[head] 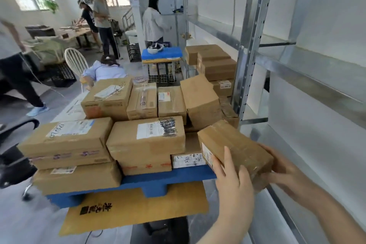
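Both hands clamp the small taped parcel (235,151) between them, left hand (231,176) on its near face, right hand (281,172) at its far end, just right of the blue pallet (150,183).

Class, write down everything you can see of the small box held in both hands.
The box is small, oblong brown cardboard, wrapped in glossy, creased clear tape. A white printed label sits on its near left end. It is closed, tilted and held in the air, between the blue pallet and the metal shelf. The left hand grips the labelled end, fingers up the side; the right hand holds the right end.
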{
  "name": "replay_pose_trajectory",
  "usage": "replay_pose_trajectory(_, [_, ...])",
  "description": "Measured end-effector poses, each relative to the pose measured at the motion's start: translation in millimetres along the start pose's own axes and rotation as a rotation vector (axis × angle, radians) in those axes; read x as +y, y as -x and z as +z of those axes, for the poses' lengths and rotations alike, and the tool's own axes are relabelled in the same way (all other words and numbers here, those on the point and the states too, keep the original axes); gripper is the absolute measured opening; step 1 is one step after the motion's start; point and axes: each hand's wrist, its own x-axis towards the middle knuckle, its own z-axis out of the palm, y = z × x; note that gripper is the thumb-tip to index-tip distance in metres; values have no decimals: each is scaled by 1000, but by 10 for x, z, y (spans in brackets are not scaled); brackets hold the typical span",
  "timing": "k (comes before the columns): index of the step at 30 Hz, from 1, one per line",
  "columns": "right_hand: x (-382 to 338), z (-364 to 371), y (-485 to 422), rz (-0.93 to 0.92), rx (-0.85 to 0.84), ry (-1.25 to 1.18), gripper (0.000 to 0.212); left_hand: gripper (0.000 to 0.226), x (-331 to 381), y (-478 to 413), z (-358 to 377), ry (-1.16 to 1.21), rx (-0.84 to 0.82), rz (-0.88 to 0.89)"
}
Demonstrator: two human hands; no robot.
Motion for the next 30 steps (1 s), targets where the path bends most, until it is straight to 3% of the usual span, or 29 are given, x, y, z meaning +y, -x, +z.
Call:
replay_pose_trajectory(10, [284,-565,-1267,186,-305,-38,79,58,4,-714,376,102,138,-137])
replay_pose_trajectory(14, [374,-529,-1441,209,-244,-41,59,58,-83,-834,469,125,115,-125])
replay_pose_trajectory(18, [556,-446,-1426,175,31,-124,43,58,-126,-825,464,109,18,-102])
replay_pose_trajectory(21, [626,-283,-1412,160,142,-160,46,55,-133,-818,251,-39,52,-3])
replay_pose_trajectory(24, [575,-77,-1448,231,220,-276,27,54,-123,-899,-223,-301,243,167])
replay_pose_trajectory(26, [528,16,-1509,248,243,-269,28,55,-142,-1035,-609,-563,329,235])
replay_pose_trajectory(30, [451,95,-1673,312,319,-309,38,57,-241,-1334,-1188,-977,273,269])
